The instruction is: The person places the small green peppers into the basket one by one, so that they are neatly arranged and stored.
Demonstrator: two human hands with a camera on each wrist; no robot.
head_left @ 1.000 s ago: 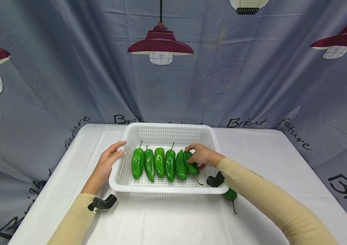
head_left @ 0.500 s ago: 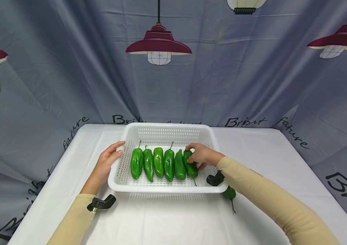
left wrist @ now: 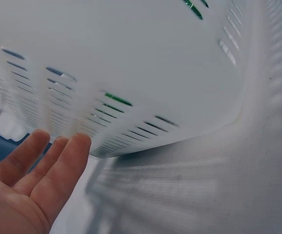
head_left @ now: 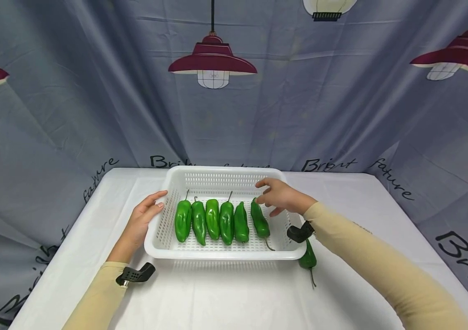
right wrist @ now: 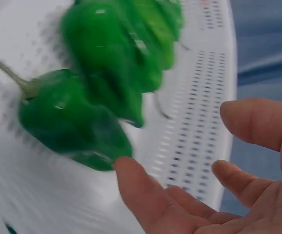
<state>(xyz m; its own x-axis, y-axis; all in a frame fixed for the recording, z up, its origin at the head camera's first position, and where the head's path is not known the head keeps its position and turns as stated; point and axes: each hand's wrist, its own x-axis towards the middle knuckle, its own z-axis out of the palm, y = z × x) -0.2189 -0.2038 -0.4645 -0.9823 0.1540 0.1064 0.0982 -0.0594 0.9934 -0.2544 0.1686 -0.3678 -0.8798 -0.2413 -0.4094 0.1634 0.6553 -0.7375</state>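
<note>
Several glossy green peppers (head_left: 226, 222) lie side by side in a white plastic basket (head_left: 225, 255). At the row's right end is one pepper (head_left: 260, 221), its stem toward the front. My right hand (head_left: 283, 198) hovers over the basket with spread fingers and holds nothing. In the right wrist view a fingertip (right wrist: 131, 170) overlaps the tip of that end pepper (right wrist: 72, 119). My left hand (head_left: 139, 222) is against the basket's left side, fingers extended at the rim. Seen from the left wrist, its fingers (left wrist: 65, 170) are loosely straight beside the slotted wall (left wrist: 111, 109).
Another green pepper (head_left: 308, 259) lies on the white tablecloth (head_left: 217, 298) outside the basket's front right corner, partly hidden by the basket and right arm. A grey-blue curtain (head_left: 234, 114) printed with lamps hangs behind the table. Each wrist wears a black camera (head_left: 300, 232).
My right hand has let go of the end pepper and drawn back up and to the right. That pepper now lies slightly apart from the row. The left hand stays at the rim.
</note>
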